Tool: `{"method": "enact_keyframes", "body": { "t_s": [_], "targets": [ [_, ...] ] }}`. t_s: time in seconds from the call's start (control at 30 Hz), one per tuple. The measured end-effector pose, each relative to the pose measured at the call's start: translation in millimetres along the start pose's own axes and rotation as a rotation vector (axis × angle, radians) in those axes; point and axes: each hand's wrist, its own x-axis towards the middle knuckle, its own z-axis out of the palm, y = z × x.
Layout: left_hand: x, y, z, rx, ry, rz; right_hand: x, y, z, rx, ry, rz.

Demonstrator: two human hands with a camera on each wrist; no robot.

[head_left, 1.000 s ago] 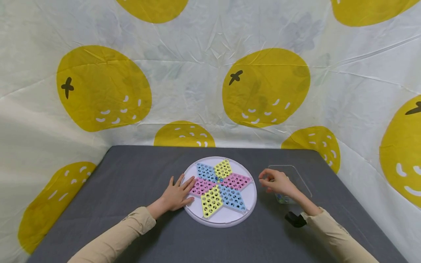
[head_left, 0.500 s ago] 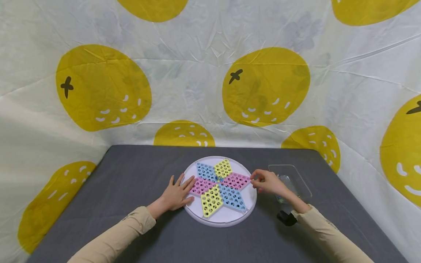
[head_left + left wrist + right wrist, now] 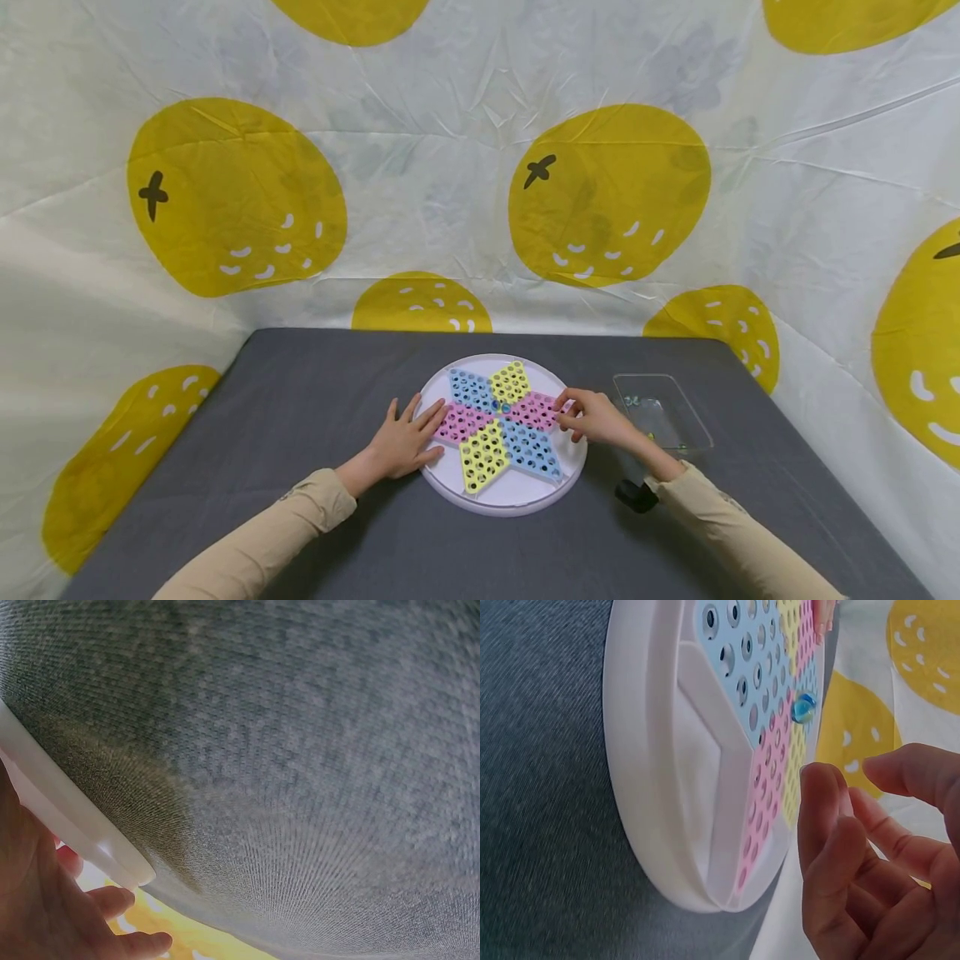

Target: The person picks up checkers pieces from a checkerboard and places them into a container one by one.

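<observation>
A round white Chinese checkers board (image 3: 517,495) with a pink, yellow and blue hole-pocked star lies on the dark table. Two blue-green glass marbles (image 3: 500,407) sit near the star's centre; the right wrist view shows a blue marble (image 3: 804,709) there. My left hand (image 3: 402,442) rests on the board's left rim, fingers spread; in the left wrist view the board's white rim (image 3: 82,817) runs beside that hand. Over the right pink point hovers my right hand (image 3: 597,418), fingers bent. No marble shows between its fingertips, and the inner side of its curled fingers is partly hidden.
Right of the board stands a clear plastic box (image 3: 693,408) with a few marbles (image 3: 632,401) in it. Something small and black (image 3: 636,496) is strapped at the right wrist. A white cloth with yellow fruit (image 3: 607,196) hangs behind the table.
My right hand has moved left from the clear box to above the right pink point of the board. The left hand stays in place on the rim.
</observation>
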Motion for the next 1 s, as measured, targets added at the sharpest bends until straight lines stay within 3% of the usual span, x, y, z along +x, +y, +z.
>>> {"method": "enact_keyframes", "body": {
  "t_s": [0.57, 1.0],
  "targets": [
    [-0.1, 0.6, -1.5, -0.004, 0.003, 0.006, 17, -13, 22, 0.003, -0.03, -0.078],
    [-0.4, 1.0, -3.0, 0.002, -0.009, -0.003, 28, -20, 36, -0.01, -0.031, 0.002]
  ]
}}
